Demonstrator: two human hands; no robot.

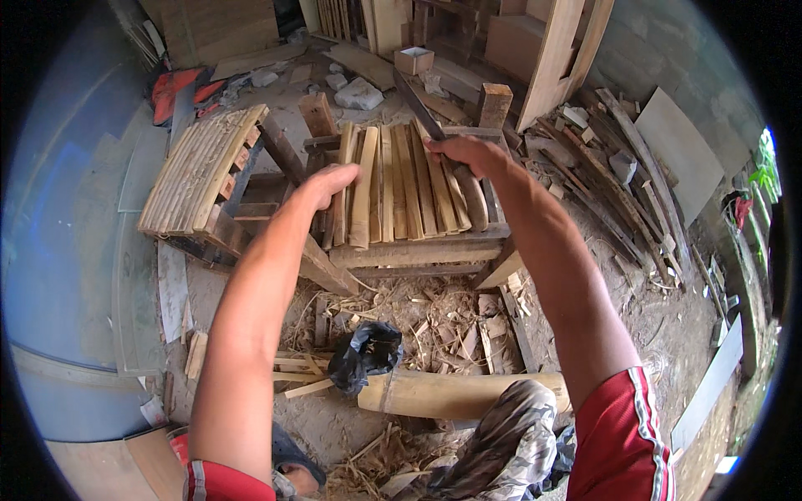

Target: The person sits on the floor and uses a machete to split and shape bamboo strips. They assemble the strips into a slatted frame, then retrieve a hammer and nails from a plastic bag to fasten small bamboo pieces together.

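Observation:
Split bamboo slats (407, 188) lie side by side across a low wooden frame (418, 253) in front of me. At the left end of the row, my left hand (336, 181) is closed at the edge of a pale slat (364, 194); most of its fingers are hidden. My right hand (469, 153) is closed around a long dark tool that looks like a machete (420, 107). Its blade points away from me, and a curved brown handle part shows on the near side of the hand, over the rightmost slats.
A slatted bamboo piece (199, 167) stands left of the frame. Nearer me are a black plastic bag (368, 355), a thick bamboo pole (455, 396) and scattered shavings. Scrap wood (606, 179) is heaped at right. A stone block (359, 93) and small box (413, 60) sit behind.

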